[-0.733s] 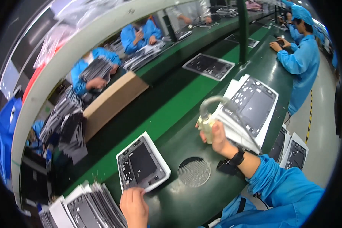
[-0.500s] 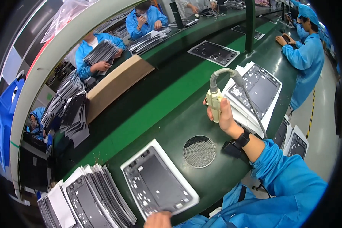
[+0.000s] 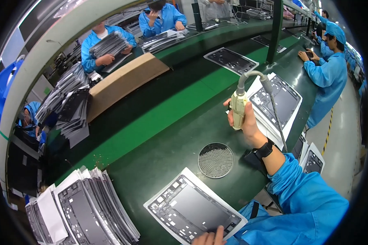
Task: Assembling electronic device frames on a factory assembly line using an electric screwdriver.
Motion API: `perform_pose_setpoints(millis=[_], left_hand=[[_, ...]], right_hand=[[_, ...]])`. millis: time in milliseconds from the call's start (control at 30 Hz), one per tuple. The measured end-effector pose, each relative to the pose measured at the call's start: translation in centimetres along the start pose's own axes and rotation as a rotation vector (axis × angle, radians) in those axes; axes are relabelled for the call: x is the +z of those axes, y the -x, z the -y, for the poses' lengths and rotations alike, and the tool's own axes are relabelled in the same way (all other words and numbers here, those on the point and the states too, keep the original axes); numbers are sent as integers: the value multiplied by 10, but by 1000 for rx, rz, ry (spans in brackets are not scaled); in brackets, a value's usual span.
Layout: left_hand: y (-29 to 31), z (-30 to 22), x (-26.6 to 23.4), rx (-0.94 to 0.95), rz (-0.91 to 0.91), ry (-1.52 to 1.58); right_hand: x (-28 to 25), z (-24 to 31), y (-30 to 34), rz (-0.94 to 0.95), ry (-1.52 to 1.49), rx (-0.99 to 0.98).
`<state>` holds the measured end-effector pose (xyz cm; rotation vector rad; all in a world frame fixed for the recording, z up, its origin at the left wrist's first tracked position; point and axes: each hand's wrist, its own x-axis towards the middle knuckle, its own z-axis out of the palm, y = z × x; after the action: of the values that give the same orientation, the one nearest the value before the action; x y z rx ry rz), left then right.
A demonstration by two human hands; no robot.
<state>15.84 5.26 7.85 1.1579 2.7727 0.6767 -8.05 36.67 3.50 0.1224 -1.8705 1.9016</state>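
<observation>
Work at a green table (image 3: 167, 157): the right hand (image 3: 250, 124) is wrapped around a cream tool (image 3: 238, 107); the left hand (image 3: 209, 238), partly out of sight, is at the near edge of a dark panel (image 3: 198, 206), its grip impossible to tell; the panel lies between a stack (image 3: 84, 204) and the person's sleeve (image 3: 298, 183)

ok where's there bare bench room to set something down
The dark green bench is bare between the left stack of panels, the round mesh grille and the bright green strip. It's crowded nearest the body, with the left hand at a loose panel, and rightward: right hand, cream handheld tool, right panel stack.
</observation>
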Motion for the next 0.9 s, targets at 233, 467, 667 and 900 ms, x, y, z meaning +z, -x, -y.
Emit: perform_pose_setpoints(millis=[233,467,667,900], left_hand=[[-75,121,-9,-158,-298,-216],[-74,153,4,-93,-209,-120],[-82,147,9,-46,-205,-75],[-91,130,18,-2,-206,-40]], right_hand=[[-7,-1,-10,-12,-141,9],[-1,-3,-6,0,-134,31],[-2,-3,-5,-14,-90,23],[4,3,10,-20,-157,-4]])
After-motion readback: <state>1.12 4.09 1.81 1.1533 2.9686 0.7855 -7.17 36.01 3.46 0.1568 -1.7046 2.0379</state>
